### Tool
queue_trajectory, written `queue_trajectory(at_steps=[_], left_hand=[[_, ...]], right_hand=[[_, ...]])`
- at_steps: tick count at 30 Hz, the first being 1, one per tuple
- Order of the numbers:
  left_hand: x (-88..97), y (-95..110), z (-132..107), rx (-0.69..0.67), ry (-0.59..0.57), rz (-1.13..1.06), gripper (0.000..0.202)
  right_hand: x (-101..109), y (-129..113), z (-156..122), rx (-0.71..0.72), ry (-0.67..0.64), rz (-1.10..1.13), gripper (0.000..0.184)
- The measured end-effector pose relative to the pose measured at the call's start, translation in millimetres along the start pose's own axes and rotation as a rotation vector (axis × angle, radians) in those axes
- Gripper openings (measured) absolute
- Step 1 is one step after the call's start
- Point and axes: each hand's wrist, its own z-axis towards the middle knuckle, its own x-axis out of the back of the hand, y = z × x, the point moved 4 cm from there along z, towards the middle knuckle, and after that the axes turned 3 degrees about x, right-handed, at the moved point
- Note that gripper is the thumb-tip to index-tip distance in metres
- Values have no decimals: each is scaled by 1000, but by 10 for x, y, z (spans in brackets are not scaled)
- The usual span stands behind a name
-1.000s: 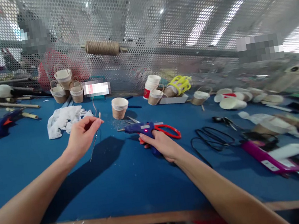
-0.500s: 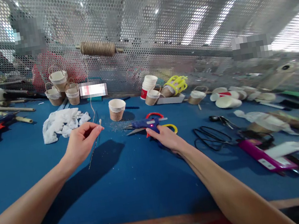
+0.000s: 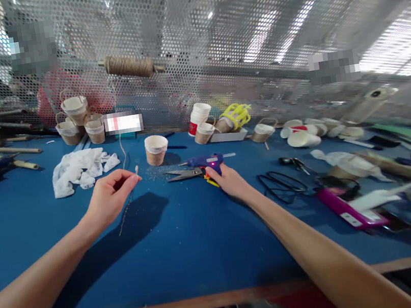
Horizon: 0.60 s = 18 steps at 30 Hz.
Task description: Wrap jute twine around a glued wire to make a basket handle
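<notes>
Craft workshop: blue bench (image 3: 190, 259) w/ glue gun (image 3: 204, 162), twine spool (image 3: 129, 66), paper cups (image 3: 156, 149), mesh screen (image 3: 211, 35).

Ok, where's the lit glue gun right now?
Head view, centre of the blue table: the glue gun is in the right hand, just right of the scissors.
</notes>
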Motion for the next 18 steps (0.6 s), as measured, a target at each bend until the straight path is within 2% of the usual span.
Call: queue_trajectory(at_steps=[6, 12, 15, 18], left_hand=[[-1, -15, 1, -2, -14, 7, 23], [6, -1, -4, -10, 0, -8, 21], [12, 7, -1, -13, 4, -11, 20], [7, 10, -1, -12, -17, 12, 21]], right_hand=[[-41, -87, -443, 32, -41, 40, 35], [-53, -267, -887, 71, -144, 313, 35], [6, -299, -848, 19, -190, 380, 42], [169, -215, -499, -32, -30, 251, 47]])
